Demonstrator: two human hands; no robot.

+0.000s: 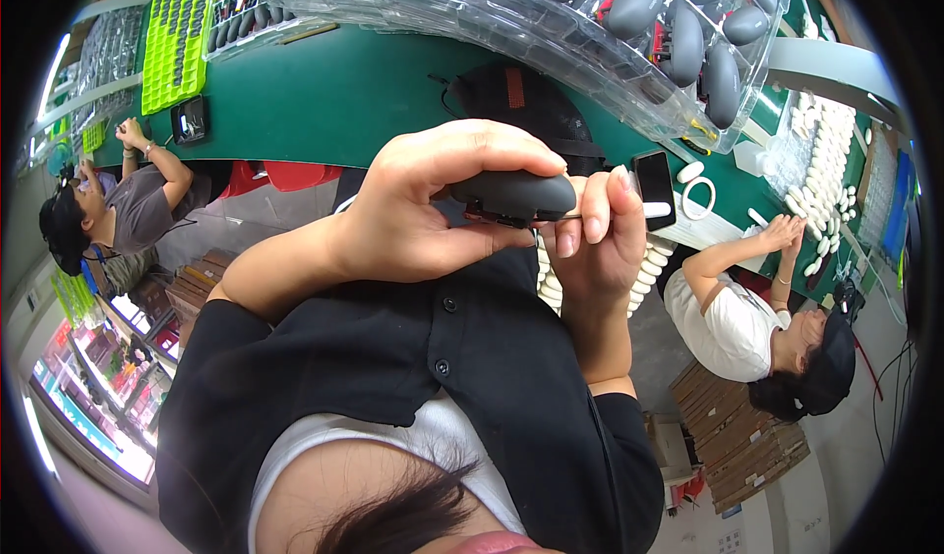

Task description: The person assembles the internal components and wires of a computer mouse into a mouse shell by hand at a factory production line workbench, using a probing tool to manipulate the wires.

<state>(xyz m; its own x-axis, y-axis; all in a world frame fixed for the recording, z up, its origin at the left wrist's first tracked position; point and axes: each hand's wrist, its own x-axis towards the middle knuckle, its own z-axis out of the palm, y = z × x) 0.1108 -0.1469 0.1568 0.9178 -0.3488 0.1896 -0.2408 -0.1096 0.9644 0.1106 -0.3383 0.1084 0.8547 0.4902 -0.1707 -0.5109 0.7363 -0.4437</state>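
Note:
In front of my chest, my left hand (418, 205) is closed around a dark grey rounded plastic housing (516, 194), with the thumb below it and the fingers over the top. Some red and dark parts show along its underside. My right hand (602, 234) pinches a thin tool with a white handle (656, 209). The shaft of the tool points left and its end meets the right end of the housing. Whether the tip goes inside it, I cannot tell.
Stacked clear plastic trays (433, 8) holding similar grey housings (634, 8) stand on the green table (324, 92). A black bag (521, 102), a phone (651, 182) and a white tape roll (698, 200) lie near my hands. One person (728, 318) works at right, others at left.

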